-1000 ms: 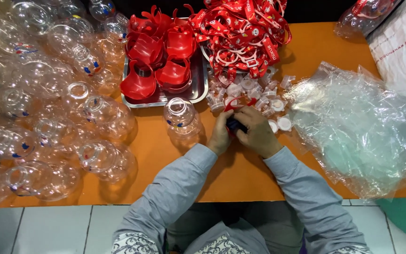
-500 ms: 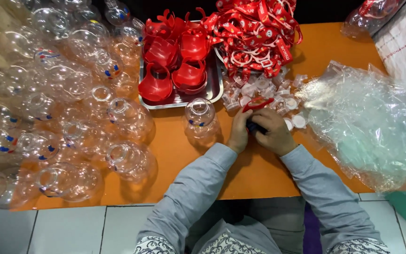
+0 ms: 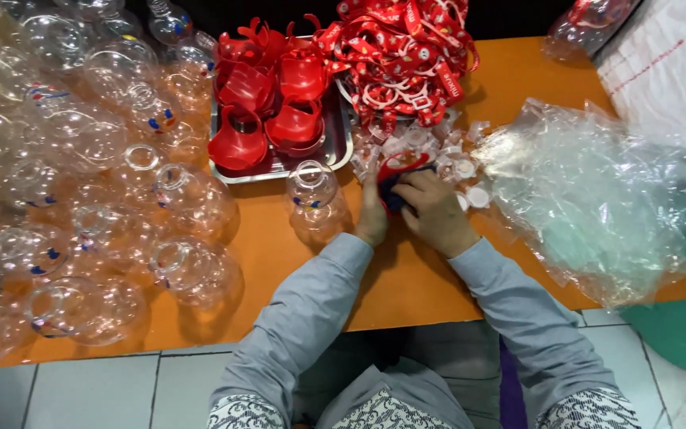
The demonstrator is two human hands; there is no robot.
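From the head camera, both hands meet near the middle of the orange desk (image 3: 279,238), just in front of a heap of small white and clear plastic caps (image 3: 446,159). The left hand (image 3: 373,214) and the right hand (image 3: 437,210) close together on a small dark blue piece with a red strap loop (image 3: 397,171); the fingers of both are clamped on it. It looks light and stiff, the strap flexible, best gripped by its rigid dark body.

A clear round plastic bottle (image 3: 311,187) stands just left of the hands; it seems thin-walled, light, easily dented. Many more clear round bottles (image 3: 81,175) crowd the left side, some bearing small red and blue marks. At the far side, a metal tray (image 3: 279,168) holds red plastic handles (image 3: 267,103); beside it lies a tangle of red printed straps (image 3: 406,48). A crumpled clear plastic bag (image 3: 597,199) covers the right.
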